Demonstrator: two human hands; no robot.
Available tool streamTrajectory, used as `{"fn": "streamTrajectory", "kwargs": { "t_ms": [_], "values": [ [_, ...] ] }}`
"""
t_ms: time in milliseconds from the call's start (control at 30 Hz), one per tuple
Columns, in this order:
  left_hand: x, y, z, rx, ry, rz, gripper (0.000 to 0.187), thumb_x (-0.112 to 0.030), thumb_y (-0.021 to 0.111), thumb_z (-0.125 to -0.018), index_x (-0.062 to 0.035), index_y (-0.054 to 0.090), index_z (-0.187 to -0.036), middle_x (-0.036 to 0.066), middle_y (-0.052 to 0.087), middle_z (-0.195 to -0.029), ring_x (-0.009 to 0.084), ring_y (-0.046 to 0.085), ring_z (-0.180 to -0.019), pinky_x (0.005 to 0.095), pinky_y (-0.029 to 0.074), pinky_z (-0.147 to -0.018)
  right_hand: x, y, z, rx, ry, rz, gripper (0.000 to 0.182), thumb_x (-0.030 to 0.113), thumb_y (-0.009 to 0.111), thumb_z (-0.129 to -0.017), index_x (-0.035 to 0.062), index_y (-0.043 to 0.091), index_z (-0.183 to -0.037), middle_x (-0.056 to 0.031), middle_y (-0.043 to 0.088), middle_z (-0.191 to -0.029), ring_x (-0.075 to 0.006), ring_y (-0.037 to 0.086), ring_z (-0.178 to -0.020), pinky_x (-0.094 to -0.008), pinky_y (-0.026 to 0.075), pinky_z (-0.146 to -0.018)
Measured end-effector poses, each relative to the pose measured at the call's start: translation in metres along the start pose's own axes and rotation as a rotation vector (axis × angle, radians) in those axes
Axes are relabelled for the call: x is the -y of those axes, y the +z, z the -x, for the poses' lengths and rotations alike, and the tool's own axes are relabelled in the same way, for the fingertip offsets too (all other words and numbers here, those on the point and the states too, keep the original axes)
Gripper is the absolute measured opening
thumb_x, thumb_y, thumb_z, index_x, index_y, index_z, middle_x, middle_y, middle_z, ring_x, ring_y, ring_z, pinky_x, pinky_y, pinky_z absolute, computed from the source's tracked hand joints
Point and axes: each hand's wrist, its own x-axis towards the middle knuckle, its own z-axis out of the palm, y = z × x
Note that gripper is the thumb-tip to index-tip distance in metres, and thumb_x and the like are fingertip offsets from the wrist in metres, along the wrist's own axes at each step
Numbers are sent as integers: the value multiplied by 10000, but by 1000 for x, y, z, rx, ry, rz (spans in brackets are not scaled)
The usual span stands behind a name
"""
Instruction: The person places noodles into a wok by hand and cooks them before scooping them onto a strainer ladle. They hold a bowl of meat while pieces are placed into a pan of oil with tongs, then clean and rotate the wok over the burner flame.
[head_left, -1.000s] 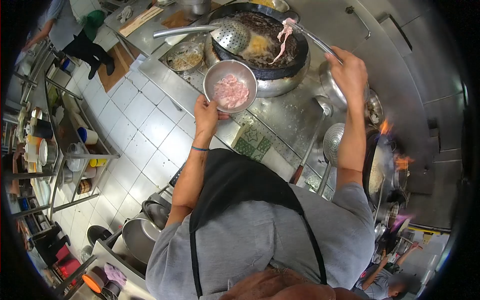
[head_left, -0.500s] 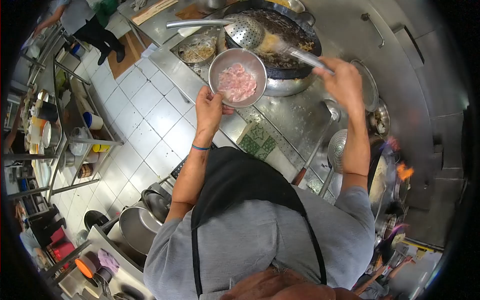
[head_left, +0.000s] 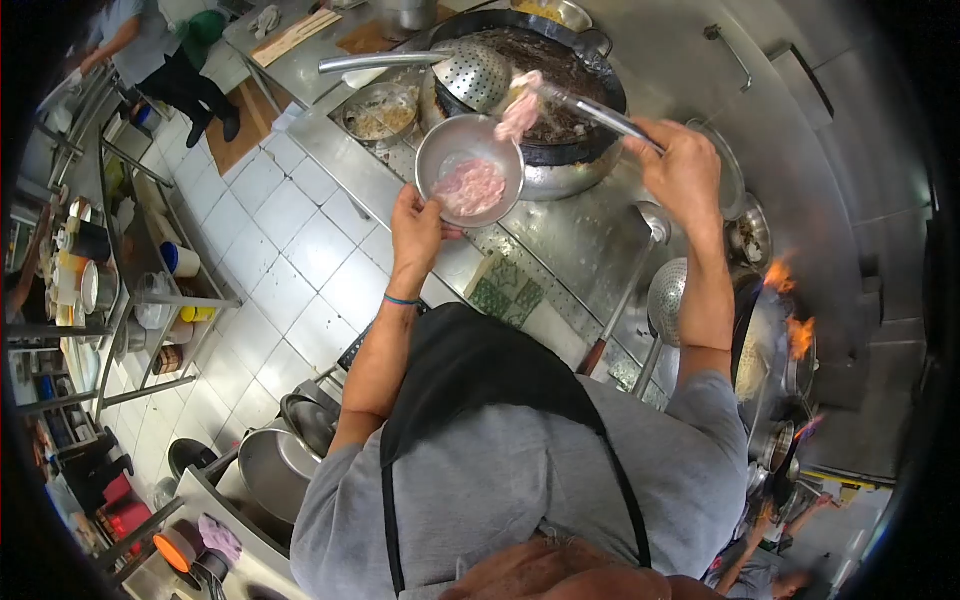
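Note:
My left hand [head_left: 418, 228] grips the rim of a metal bowl [head_left: 436, 152], which holds pink raw meat pieces [head_left: 472, 187]. With my right hand [head_left: 680, 172] I hold the metal handle of a utensil [head_left: 600, 110]; its far end lifts several strips of pink meat [head_left: 519, 108] above the bowl's right rim. Behind them is a large dark wok [head_left: 612, 88] of dark oil. A perforated ladle [head_left: 472, 76] rests across the wok's left side. Left of the wok sits a strainer bowl [head_left: 382, 112] with pale bits.
A green patterned cloth [head_left: 506, 290] lies at the counter edge. A long ladle [head_left: 630, 275] and a perforated skimmer [head_left: 668, 300] lie to the right. Flames [head_left: 800, 335] rise beside another wok at far right. One person [head_left: 165, 55] stands at upper left, another is at lower right.
The utensil's end has moved from over the wok towards the bowl and now carries meat. Less meat is in the bowl. The flames at right are larger.

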Motion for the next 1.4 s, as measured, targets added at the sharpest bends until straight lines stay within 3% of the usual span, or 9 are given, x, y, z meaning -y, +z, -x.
{"fn": "streamTrajectory", "kwargs": {
  "t_ms": [267,367,667,767,900,1100,1167,1300,1400],
  "values": [
    [7,-15,3,-48,-55,31,152,3,524,-928,-34,388,-871,103,535,-727,235,640,-481,326,580,-397,-62,48,-70,123,371,287,338,378,688,-875,169,751,-1133,-160,725,-1077,-370,684,-1020,-464,537,-878],
    [-1,-18,4,-45,-57,13,162,-2,525,-934,-36,382,-869,101,534,-732,242,654,-501,328,585,-403,-99,85,-89,43,433,229,328,368,695,-852,144,761,-1082,-194,722,-1058,-387,691,-1006,-476,546,-873],
    [-6,-16,5,-38,-33,38,160,5,514,-934,-41,375,-869,93,532,-735,238,654,-508,327,587,-408,-104,94,-137,70,391,297,332,291,604,-865,102,743,-1101,-188,713,-1119,-381,673,-1077,-471,536,-916],
    [-4,-17,4,-44,-24,7,150,14,506,-926,-39,378,-867,102,548,-737,242,656,-509,331,588,-411,-120,117,-160,124,448,344,381,387,635,-855,159,737,-1143,-160,700,-1180,-363,651,-1130,-471,521,-950],
    [-11,-15,6,-27,-14,78,144,25,504,-918,-36,384,-865,111,552,-727,246,653,-505,340,589,-416,-119,139,-173,240,420,365,455,445,619,-886,130,691,-1207,-174,678,-1224,-363,632,-1168,-467,506,-979],
    [-4,-28,1,-43,2,98,135,2,533,-908,-35,406,-883,177,627,-776,264,679,-544,340,594,-440,-99,114,-171,163,441,342,452,436,626,-919,82,695,-1192,-175,682,-1221,-368,649,-1147,-490,512,-958],
    [-10,-29,5,-72,-6,95,140,-2,535,-911,-37,403,-879,152,611,-752,263,677,-545,342,595,-443,-77,87,-145,14,350,231,446,438,643,-914,77,711,-1168,-174,702,-1169,-344,663,-1129,-469,518,-939],
    [-10,-30,5,-64,40,87,160,-24,540,-929,-49,394,-871,94,556,-704,240,667,-535,332,593,-449,-33,40,-78,132,49,-158,315,312,693,-914,68,745,-1106,-183,732,-1050,-297,712,-1017,-411,534,-893],
    [-20,-15,7,-26,103,38,174,-27,536,-944,-61,388,-859,65,526,-696,215,657,-530,321,590,-453,22,28,-31,268,-163,12,308,289,722,-879,66,741,-1091,-143,730,-1065,-312,711,-967,-418,546,-855]
  ]
}}
